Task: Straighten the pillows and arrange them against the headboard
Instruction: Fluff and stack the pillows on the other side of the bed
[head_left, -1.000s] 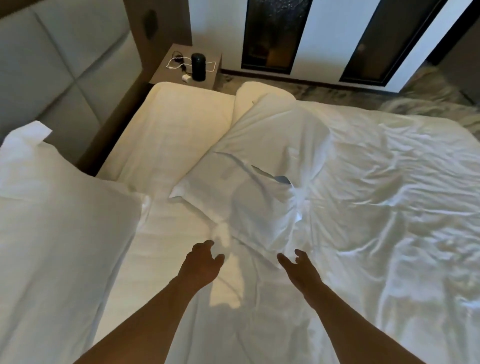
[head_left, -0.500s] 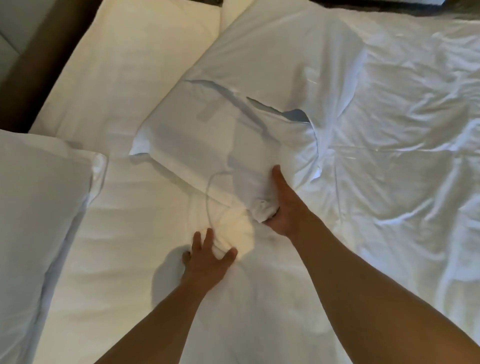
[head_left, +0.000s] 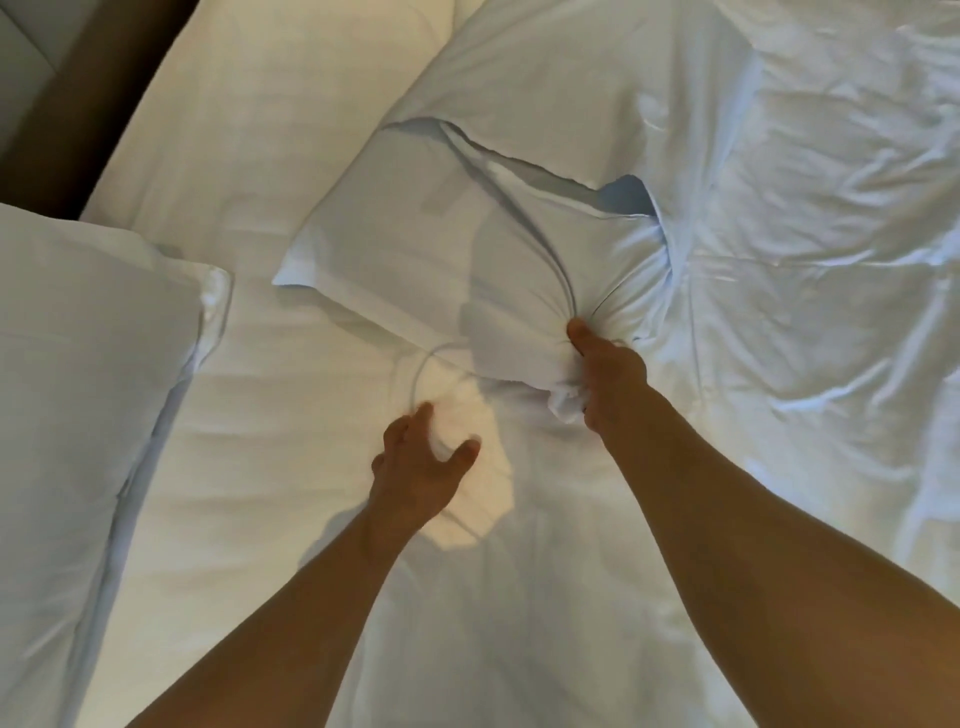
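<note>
Gripping the near corner of the middle pillow (head_left: 519, 197), the right hand (head_left: 605, 379) has its fingers and thumb closed hard around a bunch of the pillowcase, and creases run out from that pinch across the fabric. This looks like the start of picking up this pillow, which lies skewed on the mattress (head_left: 291, 519) and well out from the headboard (head_left: 78, 104), the brown edge of which shows at the far left. The left hand (head_left: 423, 462) hovers just beside the same pillow's near edge, fingers spread and loosely bent, holding nothing; it is blurred, so I cannot tell whether its fingertips touch the sheet. A second pillow (head_left: 88, 415) lies to the left of the gripped one, apart from it, and a third pillow (head_left: 270, 88) lies beyond the gripped one, closer to the headboard. The rumpled duvet (head_left: 810, 312) sits just beside the gripped pillow on its right. The next move probably calls for the free hand to take the pillow's other near corner, so it can be lifted, squared, and carried toward the headboard; hauling by one bunched corner risks dragging the case askew.
</note>
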